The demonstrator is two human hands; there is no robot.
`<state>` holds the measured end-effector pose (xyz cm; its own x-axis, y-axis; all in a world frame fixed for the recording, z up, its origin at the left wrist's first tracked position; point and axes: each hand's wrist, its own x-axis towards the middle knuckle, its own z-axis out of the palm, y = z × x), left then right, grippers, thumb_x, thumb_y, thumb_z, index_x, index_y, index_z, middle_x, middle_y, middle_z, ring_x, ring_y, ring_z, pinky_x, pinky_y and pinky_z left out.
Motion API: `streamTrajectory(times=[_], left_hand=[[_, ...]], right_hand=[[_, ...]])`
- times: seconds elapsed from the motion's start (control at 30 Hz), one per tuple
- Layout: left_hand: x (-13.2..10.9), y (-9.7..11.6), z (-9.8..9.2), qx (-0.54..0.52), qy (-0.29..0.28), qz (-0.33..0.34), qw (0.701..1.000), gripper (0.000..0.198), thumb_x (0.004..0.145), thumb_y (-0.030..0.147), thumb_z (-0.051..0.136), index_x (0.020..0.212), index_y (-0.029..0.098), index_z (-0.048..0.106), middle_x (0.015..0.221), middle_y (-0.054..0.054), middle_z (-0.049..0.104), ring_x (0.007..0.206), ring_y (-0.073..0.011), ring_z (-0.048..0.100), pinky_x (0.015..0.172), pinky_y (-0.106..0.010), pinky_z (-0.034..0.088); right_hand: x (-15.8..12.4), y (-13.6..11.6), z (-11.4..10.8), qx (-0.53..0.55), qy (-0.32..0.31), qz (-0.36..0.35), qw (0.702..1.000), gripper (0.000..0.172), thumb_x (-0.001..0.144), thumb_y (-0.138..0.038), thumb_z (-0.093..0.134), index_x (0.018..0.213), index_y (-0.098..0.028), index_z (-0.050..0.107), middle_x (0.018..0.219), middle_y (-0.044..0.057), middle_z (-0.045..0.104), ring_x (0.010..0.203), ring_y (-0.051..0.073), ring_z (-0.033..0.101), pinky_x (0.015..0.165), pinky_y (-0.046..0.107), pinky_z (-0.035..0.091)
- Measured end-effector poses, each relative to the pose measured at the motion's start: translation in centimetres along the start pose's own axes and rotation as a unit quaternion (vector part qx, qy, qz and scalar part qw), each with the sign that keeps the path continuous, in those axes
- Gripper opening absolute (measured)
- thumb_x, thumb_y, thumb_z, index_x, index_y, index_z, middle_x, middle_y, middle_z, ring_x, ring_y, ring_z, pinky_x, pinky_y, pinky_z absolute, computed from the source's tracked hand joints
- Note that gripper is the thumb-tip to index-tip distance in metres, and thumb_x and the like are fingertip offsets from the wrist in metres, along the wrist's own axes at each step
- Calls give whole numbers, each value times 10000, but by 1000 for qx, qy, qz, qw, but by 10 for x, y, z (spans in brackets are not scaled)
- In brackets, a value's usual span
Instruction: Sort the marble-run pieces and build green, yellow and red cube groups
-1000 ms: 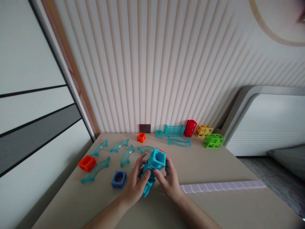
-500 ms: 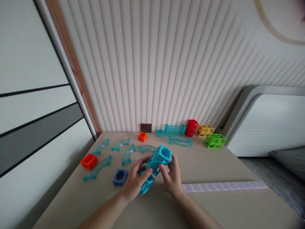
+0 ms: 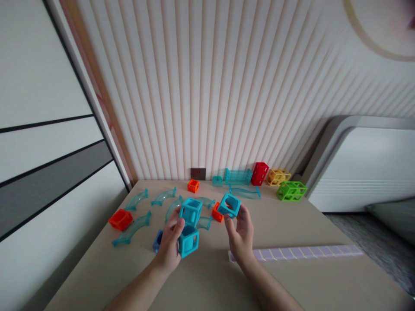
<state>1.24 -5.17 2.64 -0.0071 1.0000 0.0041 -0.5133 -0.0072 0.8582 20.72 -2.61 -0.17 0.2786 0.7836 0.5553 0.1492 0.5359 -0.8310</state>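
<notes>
Fluted wall panelling (image 3: pixel 194 86) backs the tabletop (image 3: pixel 292 231). Above it, the left hand (image 3: pixel 170 239) curls around two touching turquoise cubes (image 3: pixel 190 212); the right hand (image 3: pixel 242 233) pinches a separate turquoise cube (image 3: pixel 227 211). Edge grips should keep openings visible.

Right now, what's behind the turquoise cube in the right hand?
Part of an orange block shows past the lower left of the turquoise cube; the rest is covered, so its full shape can't be told.
</notes>
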Motion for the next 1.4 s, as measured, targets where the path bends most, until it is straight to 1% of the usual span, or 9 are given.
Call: streamTrajectory(times=[0.1, 0.3, 0.53, 0.67, 0.8, 1.0, 1.17, 1.3, 1.4], left_hand=[[2, -2, -1, -55, 31, -12, 998, 492, 712, 600, 803, 945, 182, 686, 758, -29, 714, 671, -184, 673, 554, -249, 484], [1, -6, 2, -110, 65, -27, 991, 428, 711, 536, 817, 928, 186, 698, 746, -10, 724, 709, -197, 699, 621, -283, 522], [-2, -5, 5, -121, 23, -31, 992, 348, 757, 496, 775, 866, 174, 697, 730, -22, 719, 723, -212, 700, 650, -310, 524], [0, -6, 4, -147, 54, -46, 987, 311, 747, 474, 781, 830, 192, 681, 680, 0, 698, 706, -207, 692, 644, -306, 521], [1, -7, 2, -157, 47, -45, 985, 302, 758, 465, 768, 842, 187, 686, 688, -2, 692, 708, -200, 686, 647, -299, 518], [1, -5, 3, -180, 69, -23, 981, 331, 784, 486, 723, 909, 180, 736, 773, -24, 742, 623, -169, 642, 633, -302, 517], [2, -3, 5, -195, 75, -4, 978, 294, 797, 468, 707, 897, 195, 753, 897, -34, 774, 561, -135, 591, 655, -315, 525], [3, -1, 7, -204, 95, -3, 974, 252, 811, 423, 677, 890, 195, 748, 805, -26, 751, 564, -142, 591, 678, -321, 522], [3, 0, 8, -192, 95, -2, 977, 284, 800, 452, 679, 857, 179, 734, 710, -20, 711, 543, -143, 576, 644, -309, 508]], right_hand=[[1, -3, 0, -27, -21, 0, 999, 345, 929, -313, 650, 1251, -219, 572, 1162, 95, 697, 1023, 238, 670, 904, 379, 535], [-1, -9, 2, -99, -64, -4, 993, 385, 928, -324, 638, 1282, -194, 564, 1110, 97, 699, 999, 243, 657, 896, 383, 539], [2, -8, 2, -144, -89, -34, 985, 423, 921, -274, 618, 1338, -222, 567, 1205, 110, 657, 1057, 255, 643, 923, 401, 541], [3, -5, 2, -174, -122, -64, 975, 509, 891, -230, 622, 1393, -225, 537, 1225, 118, 644, 1076, 259, 647, 924, 405, 551], [1, -1, 3, -198, -131, -65, 969, 516, 885, -271, 673, 1381, -212, 546, 1189, 123, 669, 997, 251, 680, 870, 392, 579], [5, 1, 6, -232, -160, -62, 957, 460, 903, -281, 679, 1351, -250, 583, 1271, 121, 655, 1136, 286, 654, 956, 430, 547], [23, -10, 27, -272, -261, -47, 925, 464, 903, -193, 651, 1358, -243, 573, 1293, 106, 656, 1180, 276, 634, 1003, 411, 516], [36, -14, 54, -324, -337, -26, 884, 455, 909, -197, 650, 1357, -233, 577, 1314, 109, 656, 1205, 263, 629, 1019, 369, 484], [39, -9, 71, -367, -362, -24, 857, 416, 923, -244, 648, 1333, -213, 594, 1295, 118, 674, 1229, 283, 609, 1041, 380, 445]])
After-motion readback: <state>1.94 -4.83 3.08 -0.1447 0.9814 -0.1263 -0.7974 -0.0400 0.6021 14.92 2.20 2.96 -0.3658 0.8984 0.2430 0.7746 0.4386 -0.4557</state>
